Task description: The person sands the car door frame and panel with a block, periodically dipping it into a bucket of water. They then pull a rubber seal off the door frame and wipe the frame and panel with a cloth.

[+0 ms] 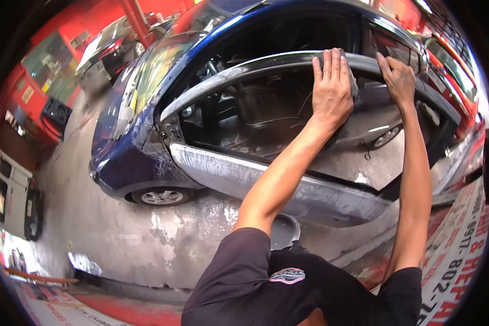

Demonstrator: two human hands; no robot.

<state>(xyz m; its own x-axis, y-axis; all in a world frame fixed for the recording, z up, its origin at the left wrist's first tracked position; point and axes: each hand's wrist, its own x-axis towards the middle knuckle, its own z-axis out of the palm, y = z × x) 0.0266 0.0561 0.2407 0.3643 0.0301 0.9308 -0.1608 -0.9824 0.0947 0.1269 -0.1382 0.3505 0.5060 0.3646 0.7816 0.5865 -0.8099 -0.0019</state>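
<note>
A silver-grey car door (pixel 223 168), its paint dull and patchy with wet-looking streaks, stands open beside the blue car (pixel 119 127). My left hand (pixel 333 89) lies along the top of the door's window frame (pixel 277 58), fingers stretched out and thumb apart. Under its palm, the edge of a dark grey pad (pixel 354 84) shows against the frame; most of it is hidden. Farther right, my right hand (pixel 399 80) is closed around the same frame, with its fingers curled over the top edge.
Below my left arm stands a round grey tub (pixel 284 231). A printed banner (pixel 456 255) runs along the right side. Other vehicles, including a white one (pixel 11 193) at far left and a red one (pixel 451 81) at right, stand around on the stained concrete floor (pixel 130 239).
</note>
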